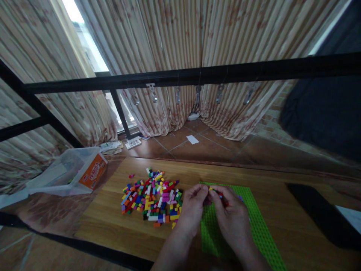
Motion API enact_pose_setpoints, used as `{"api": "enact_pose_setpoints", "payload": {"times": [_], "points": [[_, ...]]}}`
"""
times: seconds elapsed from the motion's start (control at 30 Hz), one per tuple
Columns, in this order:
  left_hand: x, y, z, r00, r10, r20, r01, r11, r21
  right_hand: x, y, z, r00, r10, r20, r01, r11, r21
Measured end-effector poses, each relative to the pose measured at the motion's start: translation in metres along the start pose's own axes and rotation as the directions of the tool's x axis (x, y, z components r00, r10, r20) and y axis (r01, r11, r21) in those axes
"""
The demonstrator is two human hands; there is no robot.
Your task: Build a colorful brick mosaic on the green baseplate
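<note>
An orange label (93, 171) on the clear plastic box (60, 184) bore large white characters, too blurred to read; a card (133, 143) on the floor (158, 147) showed black print, also illegible. The left hand (194, 205) and right hand (232, 212) met over the studded green plate (261, 222) on the table (107, 214), both grips pinched together on a tiny yellow brick (211, 189), mostly hidden by fingers. Glossy, many-coloured loose bricks (155, 199) lay heaped to the left.

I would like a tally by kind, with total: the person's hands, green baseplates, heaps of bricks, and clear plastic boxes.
Left hand and right hand: 2
Green baseplate: 1
Brick heap: 1
Clear plastic box: 1
Total: 5
</note>
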State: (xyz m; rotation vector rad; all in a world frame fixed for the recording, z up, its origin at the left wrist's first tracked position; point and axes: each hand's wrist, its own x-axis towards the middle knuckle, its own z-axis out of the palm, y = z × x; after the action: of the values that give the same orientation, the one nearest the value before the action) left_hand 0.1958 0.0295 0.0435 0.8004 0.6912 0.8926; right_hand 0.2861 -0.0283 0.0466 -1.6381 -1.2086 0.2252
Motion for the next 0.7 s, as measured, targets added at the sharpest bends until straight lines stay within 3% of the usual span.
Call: {"api": "enact_pose_setpoints", "payload": {"times": [0.33,0.7], "points": [[-0.005,0.011,-0.002,0.988,-0.156,0.015,0.156,0.978,-0.141,0.002,0.001,0.000,0.994,-0.111,-0.019,0.110,0.994,-0.017],[-0.003,0.015,-0.005,0.994,-0.107,-0.005,0.106,0.987,-0.123,0.004,0.001,-0.001,0.999,-0.049,-0.012,0.050,0.994,0.098]]}}
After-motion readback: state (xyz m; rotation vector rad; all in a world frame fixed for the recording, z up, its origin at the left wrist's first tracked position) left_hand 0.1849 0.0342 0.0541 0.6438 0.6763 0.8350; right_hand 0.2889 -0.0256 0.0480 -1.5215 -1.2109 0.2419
